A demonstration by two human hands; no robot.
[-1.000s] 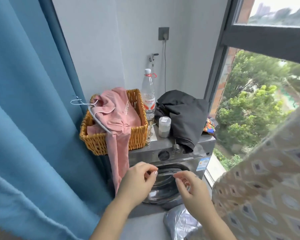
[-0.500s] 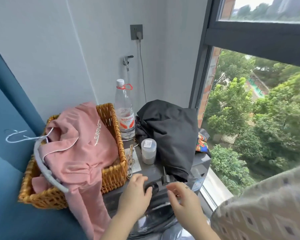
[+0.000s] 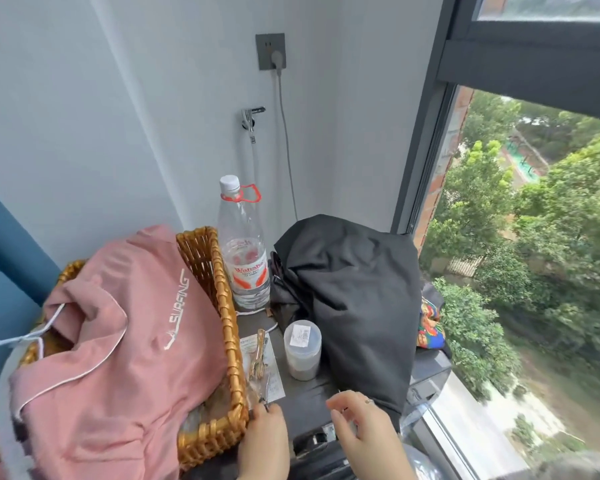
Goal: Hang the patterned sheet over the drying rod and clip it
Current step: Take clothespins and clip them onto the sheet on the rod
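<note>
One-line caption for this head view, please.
Left hand reaches the metal clips beside the wicker basket; right hand hovers open.

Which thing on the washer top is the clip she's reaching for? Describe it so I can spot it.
Start at the wicker basket holding the pink garment. Just right of its rim, on a paper slip, lie thin metal clips, with the left hand at their near end. Unlike the round lidded jar and tall water bottle beside them, they are slender, flat and brass-coloured.

You are facing a pale grey wall (image 3: 153, 98) with a socket (image 3: 270, 51), while daylight is coming through the dark-framed window (image 3: 520, 57) beside it.
</note>
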